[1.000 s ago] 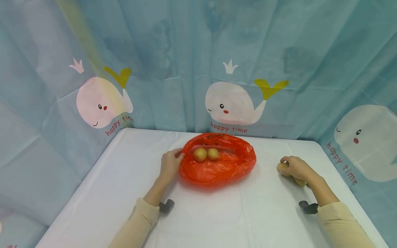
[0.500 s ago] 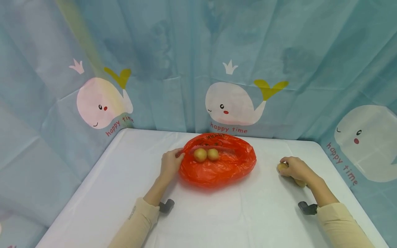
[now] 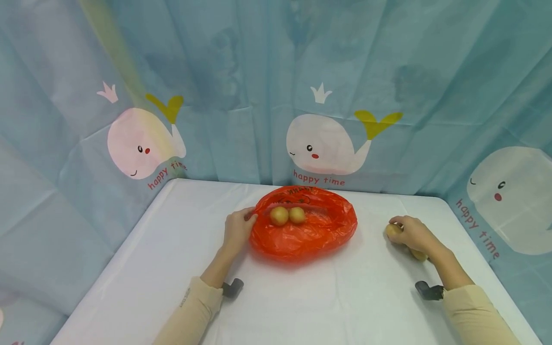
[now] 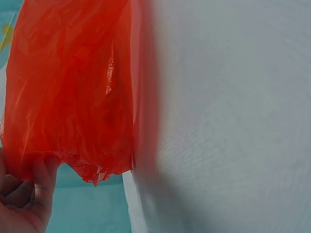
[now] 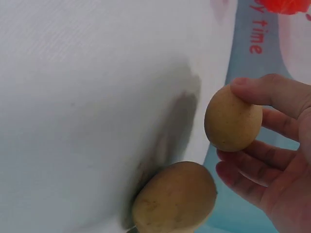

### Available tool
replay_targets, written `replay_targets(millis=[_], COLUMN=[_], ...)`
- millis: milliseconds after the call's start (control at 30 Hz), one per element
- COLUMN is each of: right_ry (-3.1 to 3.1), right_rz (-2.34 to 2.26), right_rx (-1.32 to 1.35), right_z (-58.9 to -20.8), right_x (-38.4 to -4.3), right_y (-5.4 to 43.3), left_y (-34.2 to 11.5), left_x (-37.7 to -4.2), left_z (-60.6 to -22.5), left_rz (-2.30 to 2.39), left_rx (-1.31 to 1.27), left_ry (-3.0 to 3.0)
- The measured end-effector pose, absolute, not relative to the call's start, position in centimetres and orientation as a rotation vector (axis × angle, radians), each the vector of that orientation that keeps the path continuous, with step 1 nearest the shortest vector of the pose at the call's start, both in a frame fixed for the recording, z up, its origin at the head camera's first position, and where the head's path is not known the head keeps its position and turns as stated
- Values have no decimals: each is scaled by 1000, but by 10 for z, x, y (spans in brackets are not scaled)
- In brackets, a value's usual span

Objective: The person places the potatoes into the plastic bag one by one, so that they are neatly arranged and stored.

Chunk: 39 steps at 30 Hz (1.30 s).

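Note:
A red plastic bag (image 3: 302, 239) stands on the table with its mouth spread wide. Two potatoes (image 3: 279, 216) lie side by side inside it. My left hand (image 3: 237, 230) pinches the bag's left rim between thumb and fingers; the left wrist view shows the same hand (image 4: 29, 199) at the red film's edge. On the right, my right hand (image 3: 411, 235) grips a potato (image 5: 232, 119) between thumb and fingertips. Another potato (image 5: 175, 199) sits on the table just below that hand, partly covered by it in the head view.
The table (image 3: 302, 306) has a white cover. A light blue curtain (image 3: 241, 143) printed with whales hangs close behind and along both sides. Each wrist carries a dark camera mount (image 3: 429, 290) near the sleeve.

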State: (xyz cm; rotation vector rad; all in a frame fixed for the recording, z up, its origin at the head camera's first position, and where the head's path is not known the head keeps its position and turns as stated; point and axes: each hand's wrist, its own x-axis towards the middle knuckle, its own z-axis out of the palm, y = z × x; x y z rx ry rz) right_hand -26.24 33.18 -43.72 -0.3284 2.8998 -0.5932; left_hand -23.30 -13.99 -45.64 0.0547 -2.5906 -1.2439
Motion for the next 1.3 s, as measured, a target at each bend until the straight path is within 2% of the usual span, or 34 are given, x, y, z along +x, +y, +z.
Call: replay_targets(millis=[633,1300], right_ry=[2955,2939], right_rz=[-684,-800], right_rx=[-344,-423], right_z=[-409,-376], right_x=[-266,-282], right_y=[311,269], left_y=[-140,-142], left_x=[-234,-233], left_z=[-456,-452], left_rz=[-1240,-1225], left_rx=[47,15], left_ry=[-2587,-2580])
